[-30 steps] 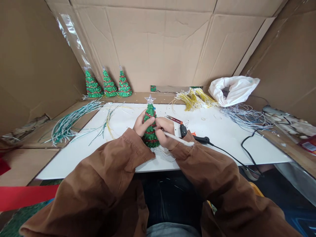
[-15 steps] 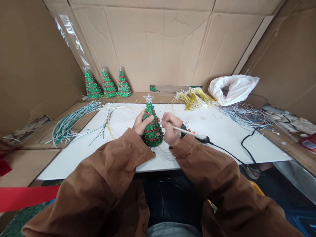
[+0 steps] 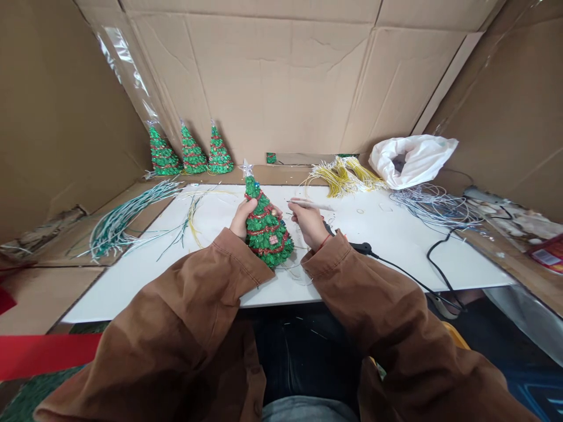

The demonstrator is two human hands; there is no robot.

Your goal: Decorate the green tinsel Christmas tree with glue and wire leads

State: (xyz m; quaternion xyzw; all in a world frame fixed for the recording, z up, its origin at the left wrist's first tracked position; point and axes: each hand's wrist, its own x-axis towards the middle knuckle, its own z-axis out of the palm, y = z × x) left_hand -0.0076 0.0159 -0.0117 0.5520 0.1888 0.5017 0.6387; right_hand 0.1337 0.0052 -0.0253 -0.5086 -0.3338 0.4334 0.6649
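Cardboard walls [image 3: 264, 82] close in the workspace around a white tabletop [image 3: 132, 278], and from where I'm standing I can take it in from left to right. At the far left a red strip [image 3: 48, 354] stretches below the table's level, and a thick bundle of green-and-white wires [image 3: 116, 214] lies curved over the table's edge. Behind it, against the back wall, three decorated trees [image 3: 192, 153] stand in a row, with a few loose wires [image 3: 190, 217] on the table in front of them. Near the middle, the left hand [image 3: 243, 218] is closed around the side of a small green tree [image 3: 265, 225], thumb across the front; the tree is held over the near part of the table, its clear star [image 3: 246, 169] leaning to the left. I can't tell whether its base touches the tabletop. Just beside it, the right hand [image 3: 310, 223] pinches a slim white stick [image 3: 315, 204] between bent fingers, its dark tip pointing at the tree but apart from it. Partly hidden behind that wrist lies a dark-handled tool [image 3: 363, 248] with a black cable [image 3: 396, 271] trailing right. Farther back are yellow-and-white wires [image 3: 345, 176], then a crumpled white bag [image 3: 416, 161], a tangle of pale bluish wires [image 3: 435, 205] in front of it, and a red packet [image 3: 549, 255] at the right edge.
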